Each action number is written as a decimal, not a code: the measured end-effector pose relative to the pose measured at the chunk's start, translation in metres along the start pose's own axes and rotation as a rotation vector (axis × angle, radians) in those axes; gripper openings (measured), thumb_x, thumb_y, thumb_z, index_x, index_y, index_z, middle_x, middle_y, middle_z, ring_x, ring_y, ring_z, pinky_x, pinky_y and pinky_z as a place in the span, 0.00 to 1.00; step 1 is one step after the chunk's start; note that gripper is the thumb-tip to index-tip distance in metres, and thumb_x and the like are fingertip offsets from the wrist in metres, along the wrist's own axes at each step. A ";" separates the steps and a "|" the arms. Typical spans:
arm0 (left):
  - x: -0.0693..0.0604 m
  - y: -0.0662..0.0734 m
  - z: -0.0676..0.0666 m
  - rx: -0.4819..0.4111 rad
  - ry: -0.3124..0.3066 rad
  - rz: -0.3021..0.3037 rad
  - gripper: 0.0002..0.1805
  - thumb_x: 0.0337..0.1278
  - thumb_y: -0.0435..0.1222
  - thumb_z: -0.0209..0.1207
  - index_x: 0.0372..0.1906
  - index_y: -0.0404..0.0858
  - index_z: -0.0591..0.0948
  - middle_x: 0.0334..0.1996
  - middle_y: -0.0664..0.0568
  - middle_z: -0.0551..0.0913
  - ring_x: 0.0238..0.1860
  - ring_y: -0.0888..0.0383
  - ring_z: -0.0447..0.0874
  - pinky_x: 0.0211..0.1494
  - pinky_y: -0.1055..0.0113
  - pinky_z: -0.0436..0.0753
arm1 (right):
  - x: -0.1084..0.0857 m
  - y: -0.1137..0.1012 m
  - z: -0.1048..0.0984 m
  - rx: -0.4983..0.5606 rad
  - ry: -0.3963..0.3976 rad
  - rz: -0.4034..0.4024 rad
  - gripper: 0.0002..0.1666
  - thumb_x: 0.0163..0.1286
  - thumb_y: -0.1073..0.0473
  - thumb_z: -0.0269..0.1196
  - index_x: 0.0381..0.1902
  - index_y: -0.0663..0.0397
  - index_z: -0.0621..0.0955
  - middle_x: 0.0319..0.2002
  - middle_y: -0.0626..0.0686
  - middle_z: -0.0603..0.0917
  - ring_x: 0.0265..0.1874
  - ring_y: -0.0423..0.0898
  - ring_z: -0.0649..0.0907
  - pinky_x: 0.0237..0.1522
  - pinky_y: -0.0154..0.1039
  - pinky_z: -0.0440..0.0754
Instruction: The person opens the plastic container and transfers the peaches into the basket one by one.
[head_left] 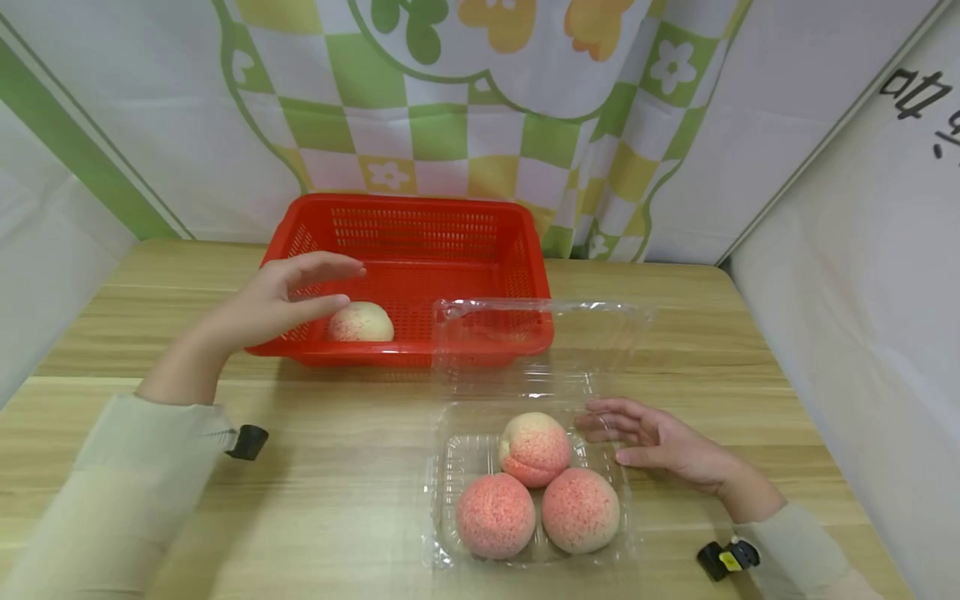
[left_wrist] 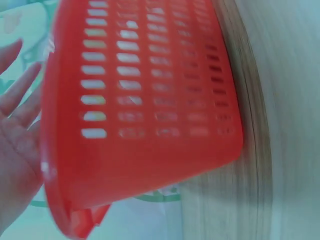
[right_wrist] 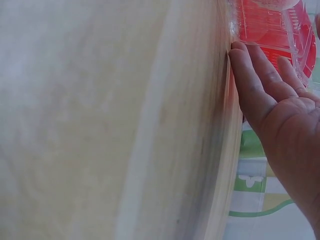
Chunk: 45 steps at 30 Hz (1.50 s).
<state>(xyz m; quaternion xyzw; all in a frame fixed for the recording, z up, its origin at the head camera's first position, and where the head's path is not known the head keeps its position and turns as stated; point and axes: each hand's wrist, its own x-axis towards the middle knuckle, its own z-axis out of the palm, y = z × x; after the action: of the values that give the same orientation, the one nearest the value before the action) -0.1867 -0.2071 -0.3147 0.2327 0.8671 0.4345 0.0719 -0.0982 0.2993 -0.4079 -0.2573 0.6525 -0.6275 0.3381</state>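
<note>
Currently, left hand (head_left: 262,304), head view: thumb and fingers spread apart above the left side of the red, slotted plastic basket (head_left: 420,347), gripping nothing, close to one cream, pink-speckled peach (head_left: 363,322) inside.
Right hand (head_left: 671,446), head view: fingers nearly straight beside the clear plastic tray (head_left: 468,454), gripping nothing, perhaps there to steady it; contact is uncertain.
Three round pink-and-cream peaches (head_left: 495,517), head view: clustered in the tray, apparently kept together by its walls.
Clear plastic lid (head_left: 600,342), head view: folded back, likely for access; whether it rests on the basket rim is unclear.
Basket wall, left wrist view: hides the peach inside; the left hand is cut off.
Pale wooden tabletop (right_wrist: 100,125), right wrist view: blurred; the tray is mostly out of frame.
</note>
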 end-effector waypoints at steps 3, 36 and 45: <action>-0.014 0.006 0.004 -0.104 0.100 0.083 0.22 0.69 0.33 0.57 0.65 0.43 0.74 0.62 0.54 0.78 0.62 0.66 0.74 0.57 0.81 0.75 | 0.000 -0.001 0.000 0.006 0.001 0.007 0.37 0.73 0.74 0.52 0.75 0.69 0.51 0.73 0.61 0.66 0.68 0.42 0.75 0.65 0.33 0.75; -0.043 0.028 0.106 -0.146 -0.033 0.285 0.29 0.50 0.34 0.72 0.59 0.48 0.78 0.58 0.54 0.79 0.57 0.63 0.74 0.55 0.62 0.78 | -0.001 -0.002 0.002 -0.006 0.017 0.034 0.37 0.74 0.73 0.52 0.76 0.68 0.52 0.74 0.64 0.64 0.68 0.43 0.75 0.65 0.33 0.75; -0.041 0.030 0.127 -0.310 -0.194 0.370 0.27 0.54 0.31 0.69 0.60 0.42 0.76 0.55 0.48 0.82 0.56 0.55 0.81 0.58 0.60 0.83 | 0.000 -0.002 0.002 0.003 0.011 0.027 0.36 0.74 0.73 0.51 0.75 0.69 0.52 0.73 0.62 0.65 0.68 0.44 0.75 0.65 0.34 0.75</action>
<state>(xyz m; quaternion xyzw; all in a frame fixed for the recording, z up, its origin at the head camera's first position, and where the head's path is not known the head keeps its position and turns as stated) -0.0990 -0.1192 -0.3718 0.4142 0.7219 0.5435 0.1090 -0.0968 0.2979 -0.4063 -0.2446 0.6569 -0.6251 0.3435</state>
